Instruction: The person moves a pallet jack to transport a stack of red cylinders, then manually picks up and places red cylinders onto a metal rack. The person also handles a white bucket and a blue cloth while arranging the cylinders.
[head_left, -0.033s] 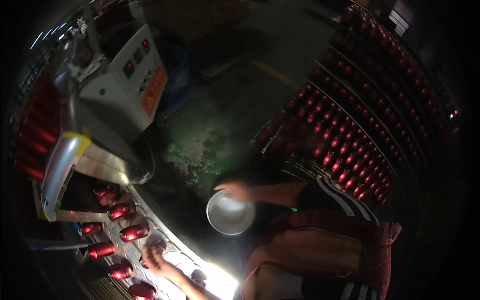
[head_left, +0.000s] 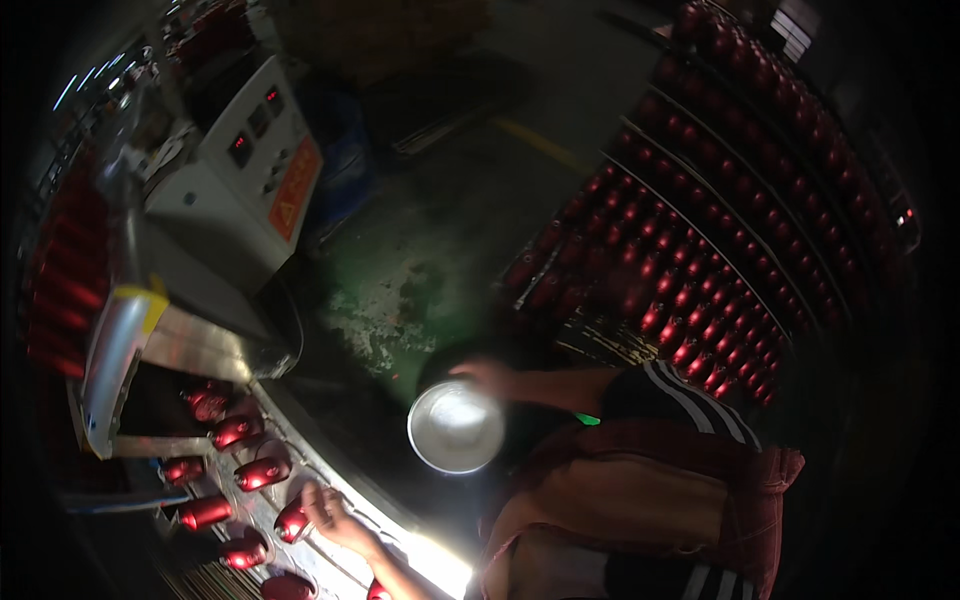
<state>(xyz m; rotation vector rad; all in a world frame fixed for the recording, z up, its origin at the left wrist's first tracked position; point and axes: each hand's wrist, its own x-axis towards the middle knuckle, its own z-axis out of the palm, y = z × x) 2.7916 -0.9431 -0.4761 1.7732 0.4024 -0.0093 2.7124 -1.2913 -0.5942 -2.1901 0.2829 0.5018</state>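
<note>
At the lower left, my left hand point(head_left: 328, 514) is on the end of a glossy red rounded piece point(head_left: 291, 521), its fingers curled against it. The piece lies on a pale metal track point(head_left: 356, 512) among several like it, such as a red piece point(head_left: 262, 474) and another red piece point(head_left: 206, 513). My right hand point(head_left: 482, 378) is at the far rim of a round, pale bowl-like container point(head_left: 456, 428). That hand is smeared by motion, so its fingers do not show clearly. The bowl's inside shines brightly under the light.
A grey machine cabinet point(head_left: 225, 215) with red displays and an orange warning label stands at the upper left. A curved metal hood point(head_left: 118, 350) covers part of the track. Racks of red pieces point(head_left: 690, 290) fill the right. Bright light strikes the track's near edge point(head_left: 440, 565).
My left hand has shifted slightly right, and more of the red piece by its fingers shows. My right hand has moved a little along the bowl's rim and is more blurred. The view shifted slightly.
</note>
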